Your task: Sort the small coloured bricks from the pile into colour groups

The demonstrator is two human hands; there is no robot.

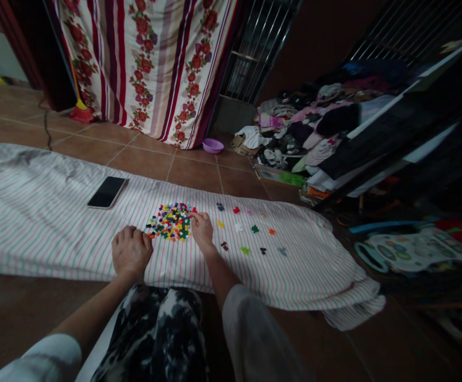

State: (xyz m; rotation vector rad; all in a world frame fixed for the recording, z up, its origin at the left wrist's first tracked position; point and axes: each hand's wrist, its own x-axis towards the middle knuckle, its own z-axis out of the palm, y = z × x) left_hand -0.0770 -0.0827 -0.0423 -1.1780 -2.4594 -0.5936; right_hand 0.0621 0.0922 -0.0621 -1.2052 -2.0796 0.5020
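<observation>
A mixed pile of small coloured pieces (pixel 173 223), like tiny plastic bricks or beads, lies on the striped cloth (pixel 75 239). At the pile's right edge is my right hand (pixel 202 229), thumb and fingertips pinched together; whatever they hold is too small to make out. My left hand (pixel 131 248) rests on the cloth left of the pile, fingers curled under. To the right, little one-colour groups sit in rows, among them red pieces (pixel 236 210), yellow pieces (pixel 220 224), dark green pieces (pixel 255 229), orange pieces (pixel 272 232) and light green pieces (pixel 245 250).
A phone (pixel 107 192) lies on the cloth, left of the pile. Beyond on the tiled floor are a purple basin (pixel 212 146), a red broom (pixel 81 113) and a floral curtain (pixel 143 69). Heaped clothes (pixel 306 124) fill the back right; a plastic toy board (pixel 417 249) is at right.
</observation>
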